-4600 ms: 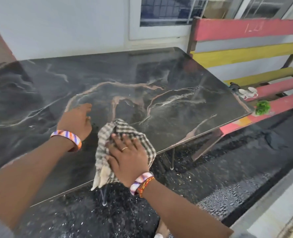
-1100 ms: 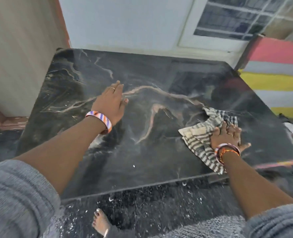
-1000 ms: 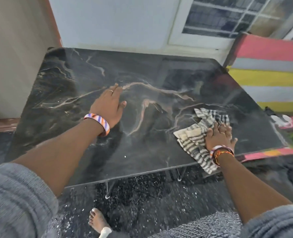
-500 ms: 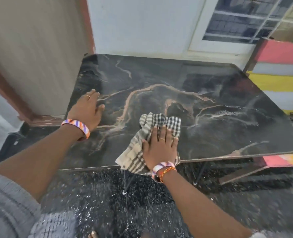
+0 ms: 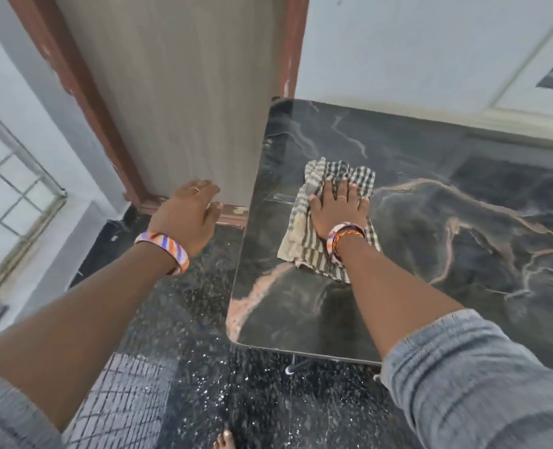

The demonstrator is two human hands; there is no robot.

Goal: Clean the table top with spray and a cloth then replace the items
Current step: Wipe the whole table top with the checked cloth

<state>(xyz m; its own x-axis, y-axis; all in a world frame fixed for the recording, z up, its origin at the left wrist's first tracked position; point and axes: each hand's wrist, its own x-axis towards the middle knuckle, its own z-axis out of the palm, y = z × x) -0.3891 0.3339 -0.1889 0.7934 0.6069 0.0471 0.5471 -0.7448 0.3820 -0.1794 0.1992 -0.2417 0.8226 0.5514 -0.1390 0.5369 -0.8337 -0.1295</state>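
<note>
The dark marble-patterned table top (image 5: 430,254) fills the right half of the head view. A checked cloth (image 5: 304,234) lies crumpled near the table's left edge. My right hand (image 5: 336,209) presses flat on the cloth, fingers spread. My left hand (image 5: 187,215) hovers off the table to the left, in the air above the floor and in front of the door, fingers loosely apart and holding nothing. No spray bottle is in view.
A pale wooden door (image 5: 184,92) with a reddish-brown frame (image 5: 84,92) stands just left of the table. A white wall (image 5: 414,50) runs behind the table. Black speckled floor (image 5: 236,400) lies below, and my bare toes (image 5: 224,440) show at the bottom edge.
My right hand has slid the cloth from the table's front middle to its left side. My left hand has come off the table top and now hovers beside the left edge. My view has swung left.
</note>
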